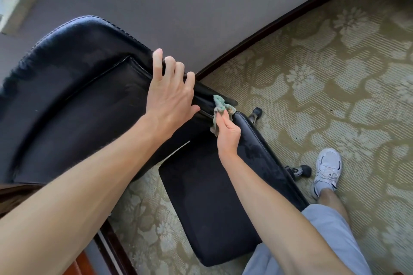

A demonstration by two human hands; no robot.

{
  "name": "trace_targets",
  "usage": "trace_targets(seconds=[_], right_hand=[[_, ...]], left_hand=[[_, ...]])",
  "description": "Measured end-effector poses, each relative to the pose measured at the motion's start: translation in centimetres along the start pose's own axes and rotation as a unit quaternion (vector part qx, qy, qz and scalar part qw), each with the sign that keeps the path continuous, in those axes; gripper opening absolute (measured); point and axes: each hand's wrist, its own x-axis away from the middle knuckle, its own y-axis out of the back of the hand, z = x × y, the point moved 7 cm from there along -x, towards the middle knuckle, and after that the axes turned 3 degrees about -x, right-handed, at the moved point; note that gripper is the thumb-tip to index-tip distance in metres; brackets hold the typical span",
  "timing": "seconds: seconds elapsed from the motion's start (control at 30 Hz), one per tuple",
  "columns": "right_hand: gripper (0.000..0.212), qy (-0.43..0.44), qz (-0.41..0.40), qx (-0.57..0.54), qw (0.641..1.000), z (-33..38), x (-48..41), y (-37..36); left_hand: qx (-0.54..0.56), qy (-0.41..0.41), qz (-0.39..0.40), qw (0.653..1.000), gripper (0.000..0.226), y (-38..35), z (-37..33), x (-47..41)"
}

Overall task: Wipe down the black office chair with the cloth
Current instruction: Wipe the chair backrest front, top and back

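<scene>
The black office chair fills the left and middle, its padded backrest at the left and its seat below. My left hand grips the right edge of the backrest, fingers curled over it. My right hand pinches a small green-grey cloth and holds it against the chair where the backrest meets the black armrest. Damp-looking patches show on the armrest.
A grey wall with a dark baseboard runs behind the chair. Patterned beige carpet covers the floor. Chair casters stick out at the right, near my white sneaker. A dark wooden furniture edge lies at the lower left.
</scene>
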Motion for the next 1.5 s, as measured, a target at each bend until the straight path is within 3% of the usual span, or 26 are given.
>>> trace_targets(seconds=[0.13,0.27,0.4,0.5,0.63,0.73,0.83,1.03,1.17,1.37,1.5], right_hand=[[0.040,-0.050,-0.033,0.029,0.998,-0.1,-2.7,0.3],[0.053,-0.093,-0.011,0.134,0.987,0.1,-4.9,0.1],[0.037,-0.099,-0.012,0.162,0.982,1.2,-4.7,-0.2],[0.047,-0.062,0.032,0.196,0.978,2.3,-3.4,-1.6],[0.032,0.008,0.164,0.159,0.973,3.8,-0.8,-4.6],[0.031,0.040,0.205,0.147,0.967,4.2,-0.2,-5.2],[0.032,0.024,0.167,0.119,0.979,4.2,-0.9,-4.2],[0.035,-0.037,0.064,0.116,0.990,3.6,-1.1,-3.5],[0.045,-0.008,0.100,0.150,0.984,4.2,0.4,-4.9],[0.032,0.069,0.203,0.111,0.970,6.2,2.9,-8.7],[0.028,0.118,0.198,0.125,0.965,5.8,2.9,-7.6]], left_hand=[[-0.004,-0.020,0.007,1.000,0.072,-0.2,-1.1,-0.8],[0.000,-0.030,0.012,0.999,0.073,-0.5,-1.5,-0.7],[0.001,-0.027,0.017,0.999,0.072,-0.9,-1.1,-0.5],[0.006,-0.024,0.038,0.999,0.073,-1.3,-0.9,-0.4],[0.017,-0.042,0.055,0.997,0.072,-1.7,0.0,-0.6],[0.019,-0.048,0.047,0.998,0.078,-1.0,2.4,-1.1],[-0.014,-0.009,0.056,0.998,0.077,-0.3,5.2,-1.2],[0.008,-0.029,0.037,0.999,0.055,0.4,4.2,0.1],[0.032,-0.025,0.035,0.999,0.048,0.1,4.4,0.0],[0.043,-0.025,0.017,0.999,0.050,0.1,4.5,0.1],[0.045,-0.029,0.003,0.999,0.050,0.3,4.2,0.3]])
